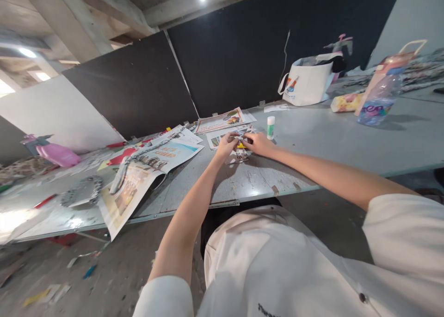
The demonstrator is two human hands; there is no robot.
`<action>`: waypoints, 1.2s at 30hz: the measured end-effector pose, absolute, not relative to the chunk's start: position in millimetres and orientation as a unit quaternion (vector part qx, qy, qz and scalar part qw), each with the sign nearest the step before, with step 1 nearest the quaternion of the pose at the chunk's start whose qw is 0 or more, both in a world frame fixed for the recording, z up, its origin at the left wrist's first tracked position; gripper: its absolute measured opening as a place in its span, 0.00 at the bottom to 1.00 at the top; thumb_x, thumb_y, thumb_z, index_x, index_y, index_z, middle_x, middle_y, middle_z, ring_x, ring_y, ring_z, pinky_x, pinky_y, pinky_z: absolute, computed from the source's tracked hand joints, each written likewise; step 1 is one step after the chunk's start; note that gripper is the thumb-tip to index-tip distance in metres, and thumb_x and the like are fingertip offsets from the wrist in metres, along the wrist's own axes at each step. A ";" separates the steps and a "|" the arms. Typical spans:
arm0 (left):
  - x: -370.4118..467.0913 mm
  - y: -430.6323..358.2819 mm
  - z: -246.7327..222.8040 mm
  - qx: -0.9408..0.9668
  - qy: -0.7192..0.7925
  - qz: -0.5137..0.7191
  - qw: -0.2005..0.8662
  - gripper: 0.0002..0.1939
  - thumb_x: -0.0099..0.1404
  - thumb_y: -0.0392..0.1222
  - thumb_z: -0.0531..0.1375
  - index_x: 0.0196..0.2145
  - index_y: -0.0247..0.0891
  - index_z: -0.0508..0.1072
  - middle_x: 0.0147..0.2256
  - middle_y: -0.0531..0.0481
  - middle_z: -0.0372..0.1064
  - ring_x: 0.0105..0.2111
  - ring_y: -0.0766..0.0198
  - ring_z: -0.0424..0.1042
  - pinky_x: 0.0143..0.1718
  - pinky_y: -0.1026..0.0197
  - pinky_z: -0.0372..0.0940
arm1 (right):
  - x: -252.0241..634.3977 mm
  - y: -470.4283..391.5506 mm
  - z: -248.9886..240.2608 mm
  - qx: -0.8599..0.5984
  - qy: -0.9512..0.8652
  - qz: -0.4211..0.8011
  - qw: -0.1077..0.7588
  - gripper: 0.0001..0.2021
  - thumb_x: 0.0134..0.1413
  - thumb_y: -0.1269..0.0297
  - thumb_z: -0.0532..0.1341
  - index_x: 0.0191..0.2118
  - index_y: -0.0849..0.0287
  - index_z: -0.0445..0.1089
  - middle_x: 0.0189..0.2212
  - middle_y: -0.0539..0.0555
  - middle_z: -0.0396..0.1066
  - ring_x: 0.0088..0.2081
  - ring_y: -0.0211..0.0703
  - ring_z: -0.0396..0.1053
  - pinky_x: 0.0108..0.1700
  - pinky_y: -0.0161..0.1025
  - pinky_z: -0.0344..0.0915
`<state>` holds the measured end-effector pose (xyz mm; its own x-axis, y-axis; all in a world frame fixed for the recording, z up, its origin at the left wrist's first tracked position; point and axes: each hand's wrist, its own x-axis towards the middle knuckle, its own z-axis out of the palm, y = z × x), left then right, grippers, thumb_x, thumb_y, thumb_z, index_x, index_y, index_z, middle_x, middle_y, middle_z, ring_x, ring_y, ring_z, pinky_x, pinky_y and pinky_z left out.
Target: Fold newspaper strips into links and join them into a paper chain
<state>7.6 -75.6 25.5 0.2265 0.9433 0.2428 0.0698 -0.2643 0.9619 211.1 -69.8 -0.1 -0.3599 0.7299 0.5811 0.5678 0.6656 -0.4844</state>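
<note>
My left hand [228, 146] and my right hand [258, 143] are close together over the near part of the grey table, fingers bent and pinched on a small printed paper piece [238, 155]. It has dark characters on a pale ground and a bit of yellow near the fingertips. Just behind my hands lies a printed sheet [213, 139]. A glue stick [270, 128] with a white cap and green label stands upright beyond my right hand. Left of my hands, an open magazine [164, 155] has one page hanging over the table edge.
On the grey table [312, 141], a white bag [307, 83], a plastic bottle [379, 100] and a yellow packet [345, 103] stand or lie at right. A pink spray bottle [58, 153], red pen [45, 201] and paper scraps are at left. Black panels [236, 53] rise behind.
</note>
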 end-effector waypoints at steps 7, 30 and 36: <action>7.6 -72.5 22.8 0.655 0.408 0.465 0.434 0.08 0.71 0.35 0.69 0.47 0.38 0.77 0.25 0.57 0.71 0.24 0.69 0.68 0.30 0.66 0.64 | 211.2 -69.9 -0.2 -0.405 -0.817 0.101 0.398 0.24 0.76 0.41 0.59 0.47 0.59 0.80 0.26 0.53 0.72 0.28 0.47 0.68 0.37 0.43 0.57; 8.2 -76.0 25.1 0.660 0.410 0.468 0.421 0.10 0.69 0.32 0.70 0.46 0.38 0.75 0.22 0.59 0.70 0.22 0.70 0.67 0.30 0.66 0.63 | 209.6 -62.1 -6.2 -0.420 -0.814 0.061 0.396 0.21 0.77 0.46 0.59 0.48 0.58 0.80 0.26 0.55 0.76 0.30 0.50 0.72 0.36 0.42 0.58; 9.0 -75.4 26.5 0.649 0.419 0.468 0.429 0.12 0.67 0.32 0.72 0.44 0.38 0.75 0.22 0.59 0.71 0.21 0.71 0.67 0.28 0.66 0.61 | 209.9 -60.3 -7.1 -0.419 -0.816 0.054 0.394 0.20 0.76 0.46 0.60 0.48 0.57 0.81 0.26 0.55 0.76 0.29 0.50 0.72 0.35 0.42 0.57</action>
<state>9.0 -75.4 26.5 0.2106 0.9457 0.2477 0.1425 -0.2804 0.9493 209.9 -60.3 -7.1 -0.3386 0.7261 0.5985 0.6415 0.6434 -0.4177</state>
